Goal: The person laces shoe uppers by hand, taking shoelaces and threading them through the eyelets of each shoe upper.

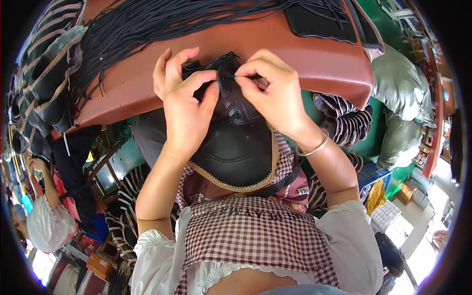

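Observation:
A black leather shoe upper [231, 147] with a zigzag-stitched tan edge lies across my lap, its toe end toward me and its top against the brown table edge. Short black lace crossings [237, 114] show at its front. My left hand [189, 101] has thumb and index finger pinched on the upper's raised flap, with the other fingers spread. On the flap's other side, my right hand [275, 91] is closed in a pinch, fingertips touching the leather. Whatever sits between those right fingertips is too small and dark to name.
A brown padded table [314, 64] carries a long bundle of black laces [172, 22] and a dark flat pad [319, 24]. Stacked shoe uppers [54, 83] stand at the left, striped bundles [344, 120] and pale sacks [400, 83] at the right. Another person [49, 216] sits at the left.

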Demonstrator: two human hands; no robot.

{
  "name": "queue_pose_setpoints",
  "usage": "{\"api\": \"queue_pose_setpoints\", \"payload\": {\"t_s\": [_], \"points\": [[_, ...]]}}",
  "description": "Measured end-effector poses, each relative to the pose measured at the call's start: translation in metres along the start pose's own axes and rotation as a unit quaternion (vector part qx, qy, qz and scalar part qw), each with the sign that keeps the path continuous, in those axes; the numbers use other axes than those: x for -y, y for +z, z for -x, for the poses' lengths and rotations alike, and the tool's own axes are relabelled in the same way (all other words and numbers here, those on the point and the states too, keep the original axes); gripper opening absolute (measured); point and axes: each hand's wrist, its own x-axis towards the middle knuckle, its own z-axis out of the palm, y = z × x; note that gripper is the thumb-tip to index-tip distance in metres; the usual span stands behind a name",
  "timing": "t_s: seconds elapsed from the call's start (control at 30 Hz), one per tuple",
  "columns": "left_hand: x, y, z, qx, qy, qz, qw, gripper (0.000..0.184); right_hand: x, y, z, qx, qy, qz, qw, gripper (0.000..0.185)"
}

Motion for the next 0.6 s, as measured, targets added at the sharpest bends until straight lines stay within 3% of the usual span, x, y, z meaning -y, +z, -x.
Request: {"api": "queue_pose_setpoints", "payload": {"t_s": [0.23,0.3,0.4,0.53,0.6], "points": [[-0.006,-0.003,-0.001,0.009,0.019,-0.042,0.999,0.019,0.001,0.005,-0.003,0.001,-0.055,0.041,0.998,0.011],[-0.006,-0.003,-0.002,0.009,0.027,-0.056,0.998,0.017,-0.002,0.008,-0.007,0.001,-0.138,0.109,0.984,0.011],[-0.001,-0.001,-0.007,0.004,0.027,-0.054,0.998,0.015,0.001,0.004,-0.014,0.031,-0.157,0.187,0.969,0.01],[0.0,-0.028,-0.006,0.006,0.037,-0.077,0.996,0.014,0.002,-0.01,-0.017,0.07,-0.134,0.183,0.971,0.011],[0.016,-0.074,0.0,-0.05,0.04,-0.155,0.986,0.011,-0.001,-0.024,-0.019,0.012,-0.13,0.165,0.978,0.012]]}}
